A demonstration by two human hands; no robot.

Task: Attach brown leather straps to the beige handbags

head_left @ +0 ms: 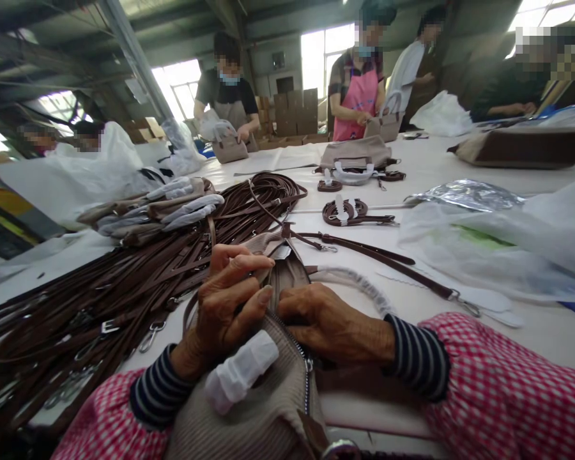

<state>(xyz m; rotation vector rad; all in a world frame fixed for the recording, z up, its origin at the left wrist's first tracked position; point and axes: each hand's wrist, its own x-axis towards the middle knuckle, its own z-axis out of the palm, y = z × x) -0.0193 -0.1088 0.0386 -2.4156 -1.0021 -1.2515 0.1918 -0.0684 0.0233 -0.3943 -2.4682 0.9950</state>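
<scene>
A taupe fabric handbag [268, 409] lies at the near table edge, its zipper running down the middle. My left hand [225, 303] grips the bag's left side by the zipper, fingers curled and pinching the cloth; its thumb is wrapped in white tape. Fingers bent, my right hand [330, 322] presses on the bag just right of the zipper and holds the fabric. A brown strap [378, 259] with a metal clasp runs from the bag's top out to the right. A white-wrapped handle [359, 284] curves beside my right hand.
A big heap of brown leather straps [124, 281] with metal clasps fills the table's left. Coiled straps [349, 212] and another taupe bag [357, 153] lie farther back. Clear plastic bags [508, 243] sit on the right. Several people work on bags at the far side.
</scene>
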